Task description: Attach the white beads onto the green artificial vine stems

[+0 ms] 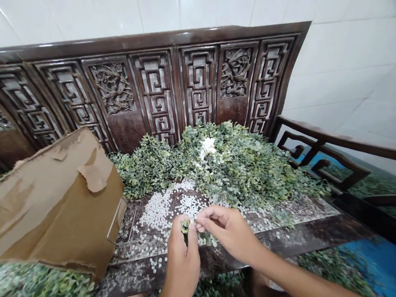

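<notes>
My left hand (183, 255) is closed around a small green artificial leaf sprig (185, 226), its tip showing between thumb and forefinger. Right beside it, my right hand (226, 228) has thumb and fingertips pinched together close to the sprig. Whatever is between those fingertips is too small to make out. Small white discs (156, 210) lie scattered and heaped on the dark wooden bench seat (142, 274), just beyond my hands. Behind them rises a large pile of green artificial foliage (254, 162), with a clump of white pieces (207, 147) on top.
A torn brown cardboard piece (55, 205) leans at the left, with more foliage (41, 293) below it. The carved bench back (124, 127) closes off the far side. On the right are the armrest (338, 142), a dark flat object (371, 217) and blue material (385, 262).
</notes>
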A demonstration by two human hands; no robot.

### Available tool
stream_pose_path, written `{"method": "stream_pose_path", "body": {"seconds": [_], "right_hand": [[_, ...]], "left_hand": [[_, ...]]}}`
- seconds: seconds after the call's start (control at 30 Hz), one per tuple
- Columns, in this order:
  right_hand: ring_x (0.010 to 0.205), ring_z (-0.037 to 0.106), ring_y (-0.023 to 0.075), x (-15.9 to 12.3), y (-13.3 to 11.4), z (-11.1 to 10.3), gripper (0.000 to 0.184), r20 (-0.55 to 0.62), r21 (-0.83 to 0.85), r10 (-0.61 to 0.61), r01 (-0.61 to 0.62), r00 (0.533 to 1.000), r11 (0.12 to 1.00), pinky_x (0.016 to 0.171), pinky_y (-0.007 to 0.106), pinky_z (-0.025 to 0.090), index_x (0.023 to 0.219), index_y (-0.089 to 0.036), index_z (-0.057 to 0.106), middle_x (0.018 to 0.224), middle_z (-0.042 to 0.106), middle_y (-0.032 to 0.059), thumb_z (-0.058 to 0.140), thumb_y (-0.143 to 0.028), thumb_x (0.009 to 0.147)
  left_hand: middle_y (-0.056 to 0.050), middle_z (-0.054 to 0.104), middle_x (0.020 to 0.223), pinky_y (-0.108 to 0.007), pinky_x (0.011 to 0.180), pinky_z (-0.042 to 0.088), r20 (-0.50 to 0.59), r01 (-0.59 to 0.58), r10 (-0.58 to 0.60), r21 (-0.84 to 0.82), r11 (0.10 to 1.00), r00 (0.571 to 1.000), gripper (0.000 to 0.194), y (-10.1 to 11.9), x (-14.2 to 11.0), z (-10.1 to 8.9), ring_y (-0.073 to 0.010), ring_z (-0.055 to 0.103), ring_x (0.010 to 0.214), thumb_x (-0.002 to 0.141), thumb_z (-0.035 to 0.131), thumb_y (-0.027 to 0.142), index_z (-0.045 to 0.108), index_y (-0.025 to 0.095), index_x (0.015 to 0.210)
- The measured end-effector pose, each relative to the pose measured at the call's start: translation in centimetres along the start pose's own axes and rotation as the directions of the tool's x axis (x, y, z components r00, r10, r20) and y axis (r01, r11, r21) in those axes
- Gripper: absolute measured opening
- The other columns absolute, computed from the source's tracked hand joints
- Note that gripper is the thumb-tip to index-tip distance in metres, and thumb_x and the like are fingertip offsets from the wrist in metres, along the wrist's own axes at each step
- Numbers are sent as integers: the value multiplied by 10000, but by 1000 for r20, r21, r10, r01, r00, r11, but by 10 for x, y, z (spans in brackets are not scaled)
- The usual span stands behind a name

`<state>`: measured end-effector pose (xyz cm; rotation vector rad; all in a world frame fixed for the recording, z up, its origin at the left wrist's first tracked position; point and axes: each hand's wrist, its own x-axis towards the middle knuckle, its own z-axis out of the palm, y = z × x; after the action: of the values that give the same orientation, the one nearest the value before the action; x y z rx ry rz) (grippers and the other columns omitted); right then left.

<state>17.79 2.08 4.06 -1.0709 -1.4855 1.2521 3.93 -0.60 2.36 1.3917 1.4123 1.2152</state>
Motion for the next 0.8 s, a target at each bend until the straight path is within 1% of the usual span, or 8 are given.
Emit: {"method": "stream_pose_path", "body": {"seconds": [0.13, 0.37, 0.5, 0.63, 0.8], "right_hand": [[721, 654, 159, -1, 2, 2, 163, -4, -11, 3, -3, 1000, 1000, 697, 297, 540, 833, -193, 706, 754, 709, 27, 633, -338, 848], [693, 652, 149, -1, 2, 2, 146, -24, 5, -6, 6, 1000, 1000, 676, 284, 538, 802, -199, 693, 720, 699, 17, 635, -328, 840], [699, 655, 152, -2, 3, 3, 132, -21, 5, -10, 10, 1000, 1000, 680, 284, 535, 813, -192, 693, 733, 704, 24, 636, -308, 840], [708, 656, 154, -3, 4, 2, 127, -18, 0, -10, 10, 1000, 1000, 686, 285, 534, 820, -189, 691, 743, 705, 25, 634, -300, 842], [703, 658, 160, -3, 5, 3, 106, -16, -24, -25, 25, 1000, 999, 681, 292, 535, 820, -191, 688, 739, 704, 26, 631, -279, 836]], "left_hand": [[-9, 518, 771, -281, 710, 388, -2, 15, -15, -12, 1000, 1000, 217, 0, 0, -1, -200, 490, 751, 905, 472, 432, 526, 222, 888], [-12, 527, 782, -285, 713, 390, -17, 4, -4, 18, 1000, 1000, 219, 1, 0, 0, -199, 501, 750, 908, 458, 431, 520, 221, 897], [-16, 539, 798, -284, 729, 395, -26, 23, -23, -14, 1000, 999, 232, 3, 0, 0, -202, 509, 768, 899, 471, 443, 528, 218, 911], [-23, 552, 814, -290, 739, 401, -33, 20, -20, 3, 1000, 999, 214, 3, -1, 0, -204, 518, 779, 904, 470, 415, 532, 214, 939], [-17, 552, 796, -289, 732, 404, -31, 1, 0, 22, 1000, 1000, 186, 0, -2, 0, -200, 523, 775, 921, 450, 387, 530, 219, 905]]}}
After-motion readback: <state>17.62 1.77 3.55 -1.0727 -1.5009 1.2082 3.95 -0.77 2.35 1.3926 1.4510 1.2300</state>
